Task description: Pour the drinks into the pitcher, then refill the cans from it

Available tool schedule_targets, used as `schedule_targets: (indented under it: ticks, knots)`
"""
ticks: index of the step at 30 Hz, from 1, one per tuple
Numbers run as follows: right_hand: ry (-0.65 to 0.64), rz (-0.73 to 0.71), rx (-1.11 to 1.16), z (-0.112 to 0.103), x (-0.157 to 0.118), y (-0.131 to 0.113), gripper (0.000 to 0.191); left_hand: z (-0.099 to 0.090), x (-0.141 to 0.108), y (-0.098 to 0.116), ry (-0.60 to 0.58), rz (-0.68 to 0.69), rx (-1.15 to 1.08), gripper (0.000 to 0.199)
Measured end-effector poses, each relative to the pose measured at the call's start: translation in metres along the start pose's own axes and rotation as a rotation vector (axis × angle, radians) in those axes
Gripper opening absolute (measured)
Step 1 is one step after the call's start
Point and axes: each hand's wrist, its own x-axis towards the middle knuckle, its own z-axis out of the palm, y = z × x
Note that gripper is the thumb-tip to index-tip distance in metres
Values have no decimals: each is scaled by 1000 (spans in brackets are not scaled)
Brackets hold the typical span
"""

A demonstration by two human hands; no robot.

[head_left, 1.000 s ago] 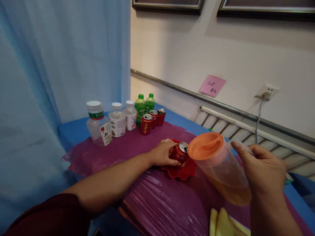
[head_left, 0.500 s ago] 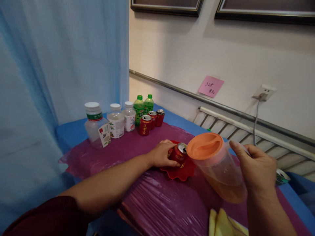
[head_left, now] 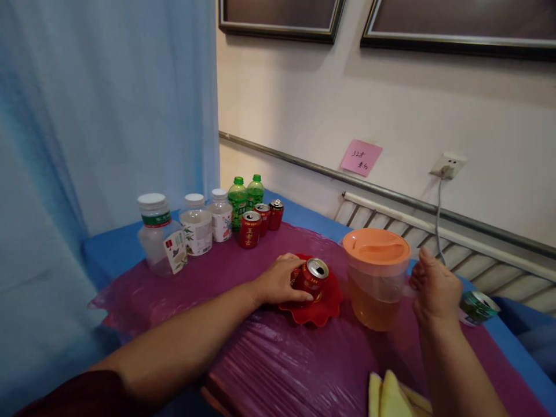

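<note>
My left hand [head_left: 278,281] wraps around an opened red can [head_left: 310,278] that stands tilted on a red scalloped plate [head_left: 324,304]. My right hand [head_left: 436,292] grips the handle of a clear pitcher [head_left: 376,284] with an orange lid. The pitcher stands upright on the purple table cover [head_left: 282,359], just right of the plate, and holds amber liquid in its lower half.
At the back left stand three clear white-capped bottles [head_left: 195,231], two green bottles [head_left: 245,197] and three red cans [head_left: 251,227]. A green can [head_left: 478,307] lies beyond my right hand. Yellow cloth [head_left: 391,397] lies at the front edge. A blue curtain [head_left: 99,104] hangs left.
The pitcher was tilted toward the red can and is now upright, set down on the table cover. My left hand has stayed on the can.
</note>
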Motion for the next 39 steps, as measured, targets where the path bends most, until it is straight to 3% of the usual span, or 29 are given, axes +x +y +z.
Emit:
schedule_targets:
  ticks: [4, 12, 18, 31, 35, 37, 39]
  knots:
    - [70, 134, 198, 1, 5, 12, 49, -2, 0, 2, 15, -7, -29, 75]
    - [136, 128, 216, -7, 14, 29, 49, -5, -1, 6, 33, -8, -64, 78]
    - [218, 27, 24, -13, 22, 37, 40, -7, 1, 6, 32, 4, -77, 71]
    - [376, -147, -157, -21, 32, 40, 16, -12, 2, 11, 15, 21, -128, 70]
    - [535, -258, -175, -18, 33, 20, 17, -11, 2, 10, 21, 6, -123, 67]
    - [627, -417, -177, -12, 25, -3, 25, -11, 3, 9, 41, -25, -108, 67]
    - [632, -636, -150, -2, 9, -31, 24, -11, 3, 8, 65, -60, -93, 72]
